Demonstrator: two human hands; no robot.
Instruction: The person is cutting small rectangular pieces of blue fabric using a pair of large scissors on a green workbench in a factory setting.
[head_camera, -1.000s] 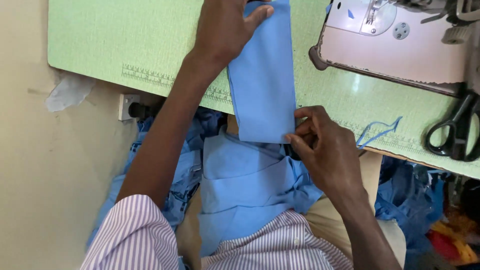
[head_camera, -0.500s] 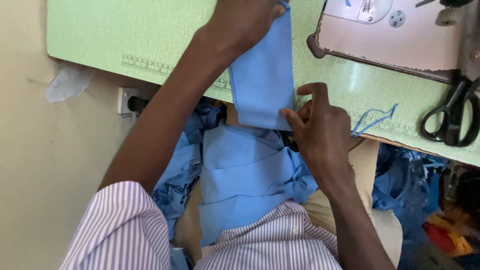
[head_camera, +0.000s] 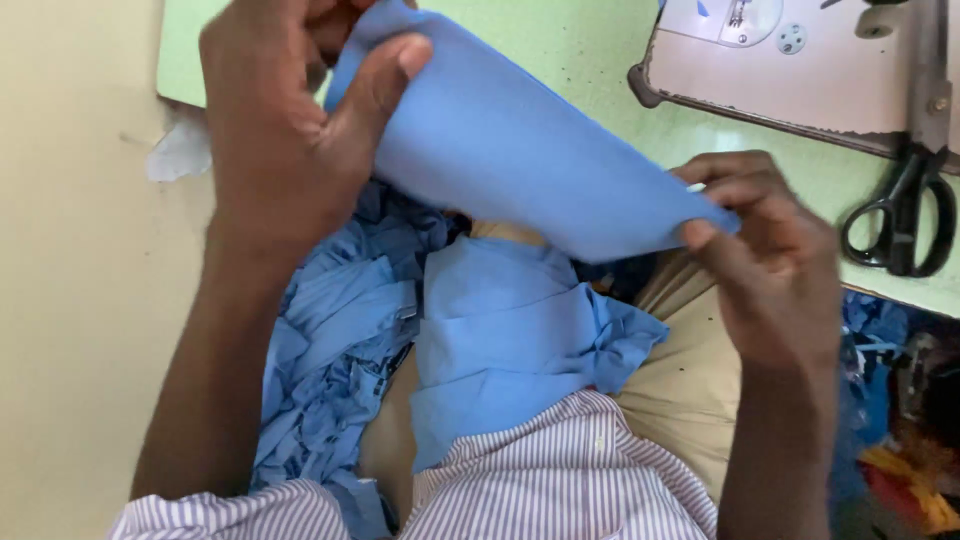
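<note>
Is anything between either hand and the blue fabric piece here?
Nothing visible. The left hand grips the blue fabric piece at its upper end, and the right hand pinches its lower corner, both in direct contact.

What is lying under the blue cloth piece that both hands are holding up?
Under the blue cloth piece lie folded blue pieces on the lap, and part of the green table. The left hand and right hand grip it; what it covers stays unseen.

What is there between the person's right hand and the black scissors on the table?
Only bare green table lies between the right hand and the scissors, seen from the head camera.
</note>
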